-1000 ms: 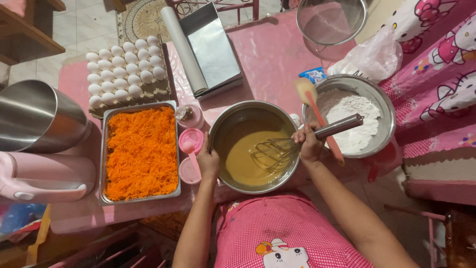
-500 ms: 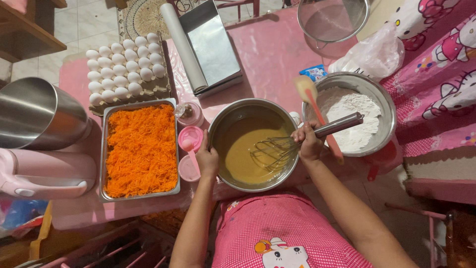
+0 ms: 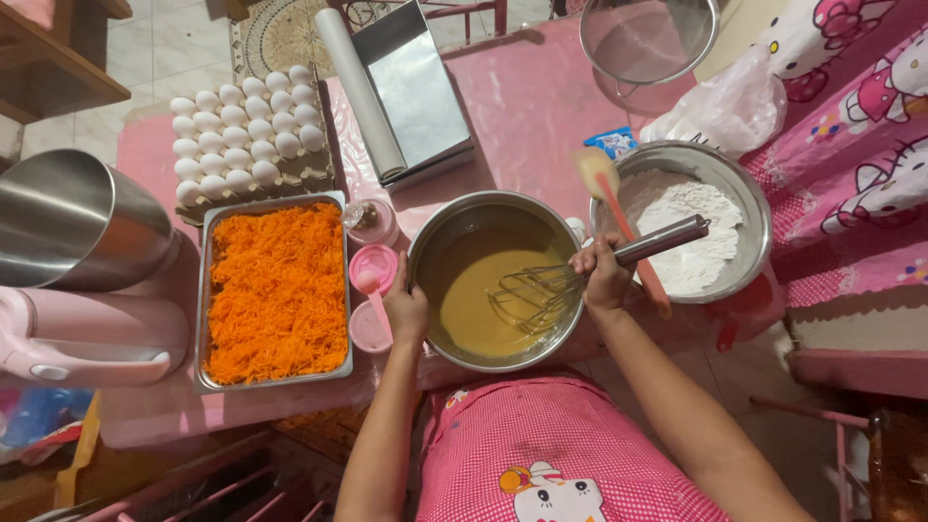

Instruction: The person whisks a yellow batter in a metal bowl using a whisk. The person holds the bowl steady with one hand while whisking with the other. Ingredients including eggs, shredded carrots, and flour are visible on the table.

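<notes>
Metal mixing bowl (image 3: 440,246) of tan batter (image 3: 474,300) at the near edge of the pink bench (image 3: 527,106), wire whisk (image 3: 541,290) dipped in. Right hand (image 3: 604,275) closed around the whisk handle; left hand (image 3: 406,307) clasped on the bowl's rim. Just right, a bowl of flour (image 3: 691,232) with a spatula (image 3: 619,213). Left, a tray of grated carrot (image 3: 277,290); beyond it, a tray of eggs (image 3: 246,130).
</notes>
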